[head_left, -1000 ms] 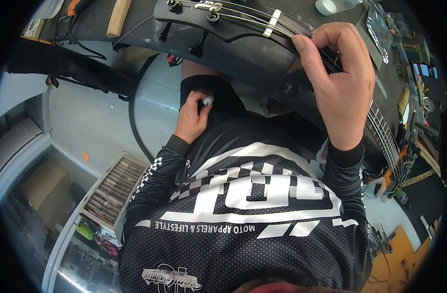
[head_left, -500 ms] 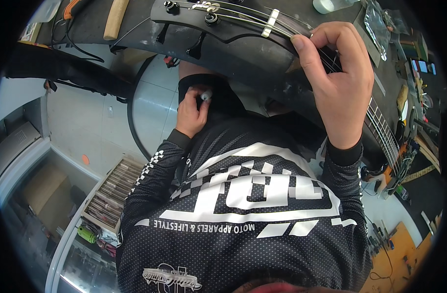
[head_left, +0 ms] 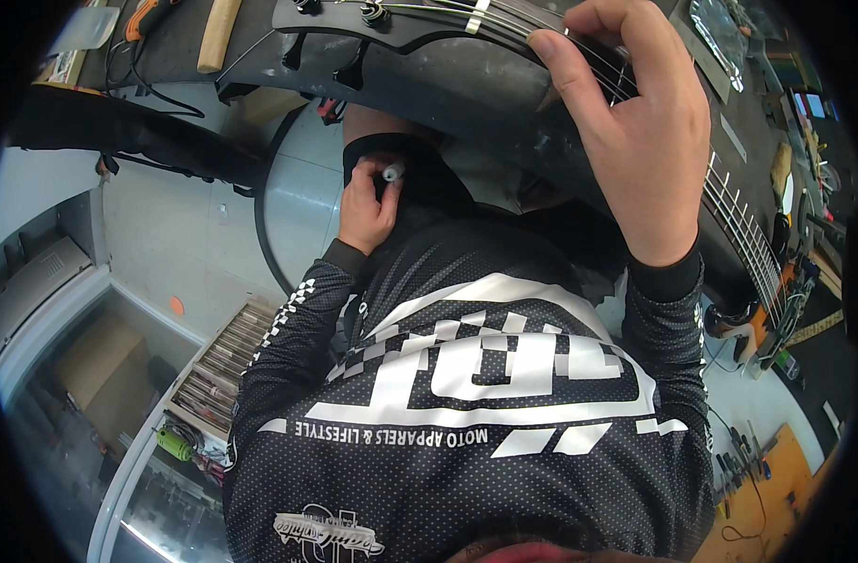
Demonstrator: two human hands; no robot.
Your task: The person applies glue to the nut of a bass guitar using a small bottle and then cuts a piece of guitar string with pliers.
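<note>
My right hand (head_left: 649, 141) is at the strings (head_left: 616, 66) of a dark bass-like instrument, just right of a pale nut (head_left: 478, 16); its thumb and index tips rest apart on or beside the strings, the other fingers curled. The headstock (head_left: 326, 21) with tuners (head_left: 373, 13) runs along the top edge, and the strings continue down the right side, partly hidden by my hand. My left hand (head_left: 368, 206) is low at my thigh, in front of the black shorts (head_left: 424, 183), closed on a small white cylindrical item (head_left: 392, 173).
A dark workbench (head_left: 166, 56) carries a wooden stick (head_left: 220, 33), orange-handled tool (head_left: 147, 19), crumpled foil (head_left: 715, 38) and clutter at right. A long black object (head_left: 119, 141) lies at left, near a slotted tray (head_left: 213, 375), glass case (head_left: 147, 507) and orange board (head_left: 766, 497) with tools.
The instrument and my right hand have shifted up in the picture, the headstock also leftward. My index finger sits farther from my thumb. My left hand, still holding the white item, has risen slightly.
</note>
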